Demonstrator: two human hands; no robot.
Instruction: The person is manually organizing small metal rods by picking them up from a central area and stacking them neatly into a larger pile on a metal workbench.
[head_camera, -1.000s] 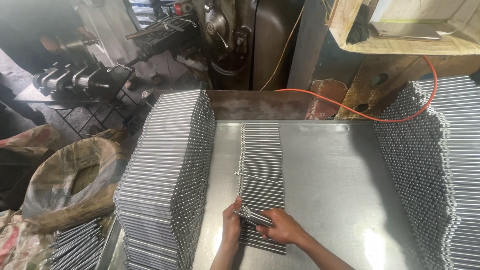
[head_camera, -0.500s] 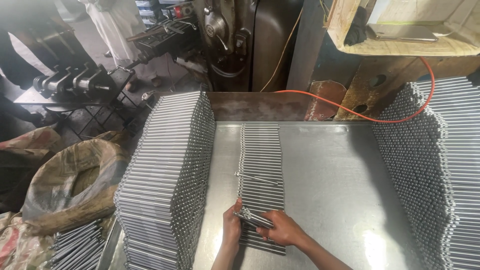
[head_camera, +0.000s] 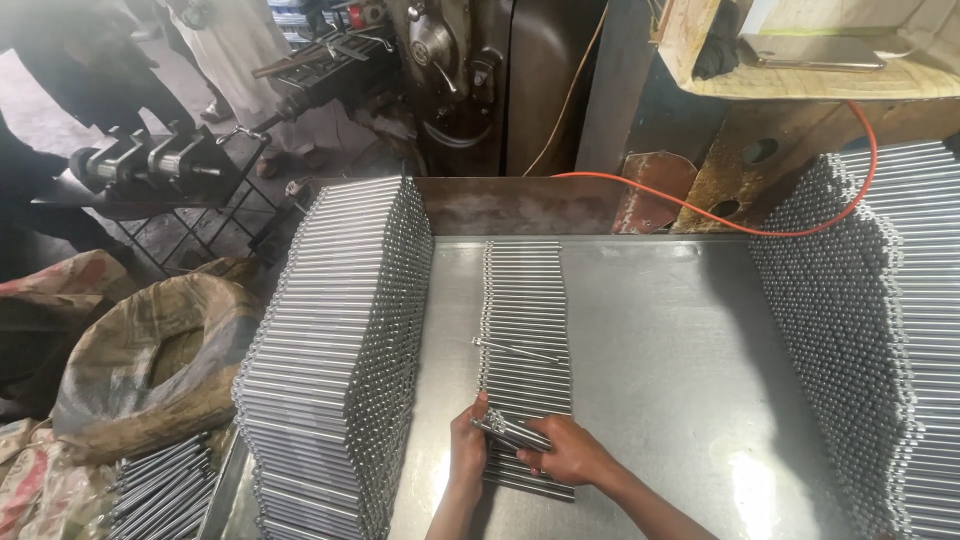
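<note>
A flat row of short steel rods (head_camera: 524, 320) lies side by side down the middle of a shiny metal table (head_camera: 660, 370). One loose rod (head_camera: 515, 349) rests crosswise on the row. At the near end, my left hand (head_camera: 467, 450) and my right hand (head_camera: 565, 455) together grip a small bundle of rods (head_camera: 510, 431), held slanted just above the row. My left hand takes its left end, my right hand covers its right end.
A tall stack of rods (head_camera: 340, 350) stands at the table's left, another (head_camera: 870, 330) at the right. An orange cable (head_camera: 720, 215) runs along the back. A sack (head_camera: 150, 350) and loose rods (head_camera: 160, 490) lie on the floor left. Machinery and people stand beyond.
Both hands stay at the near end of the row holding the bundle, with hardly any shift. People in the background at the top left have moved.
</note>
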